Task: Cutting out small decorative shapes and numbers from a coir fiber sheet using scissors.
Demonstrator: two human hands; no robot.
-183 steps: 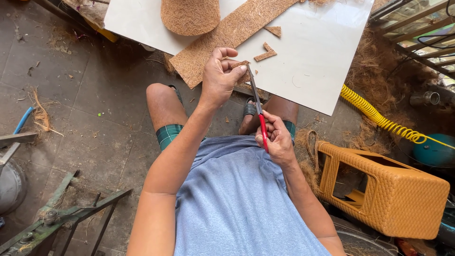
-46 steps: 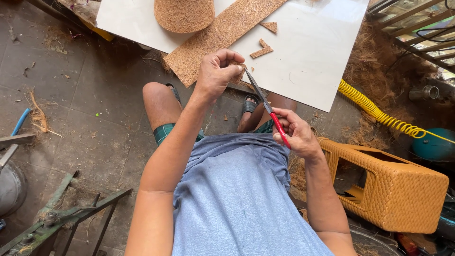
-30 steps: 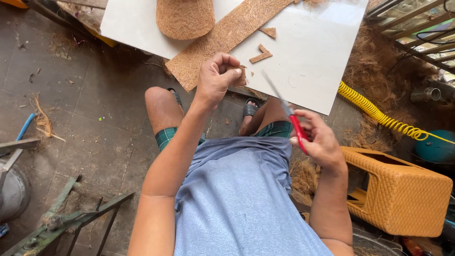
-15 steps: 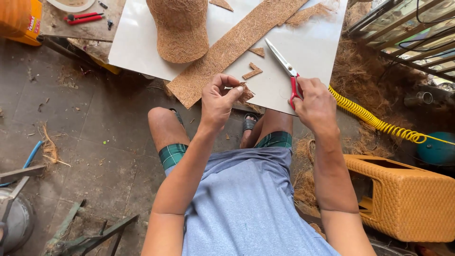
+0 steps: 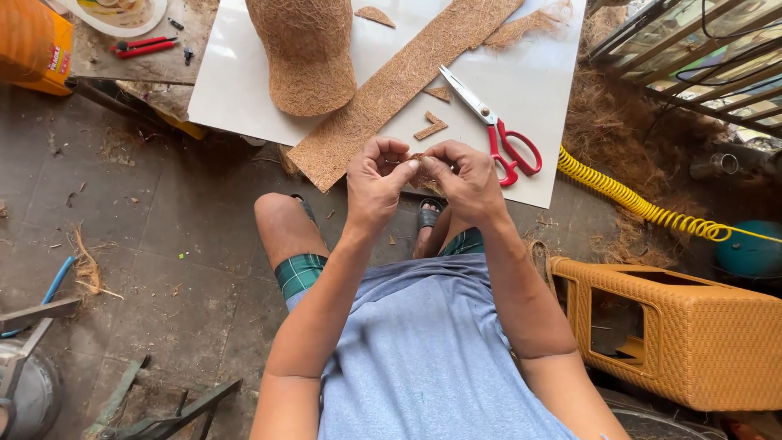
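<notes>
My left hand (image 5: 375, 177) and my right hand (image 5: 466, 177) meet above my knees, both pinching a small piece of brown coir fibre (image 5: 420, 161) between the fingertips. Red-handled scissors (image 5: 497, 133) lie on the white board (image 5: 244, 90) just beyond my right hand, free of either hand. A long strip of coir sheet (image 5: 391, 90) runs diagonally across the board. A coir cap form (image 5: 307, 50) sits at the board's far left. Small coir offcuts (image 5: 430, 126) lie beside the scissors.
A yellow coiled hose (image 5: 635, 204) trails right of the board. An orange woven stool (image 5: 700, 334) lies on its side at my right. Red pliers (image 5: 142, 45) rest on a bench at top left, by an orange container (image 5: 32, 41). Metal tools (image 5: 32, 358) sit lower left.
My right hand carried the scissors from my lap up to the board, laid them down and let go. It then joined my left hand on the small coir piece.
</notes>
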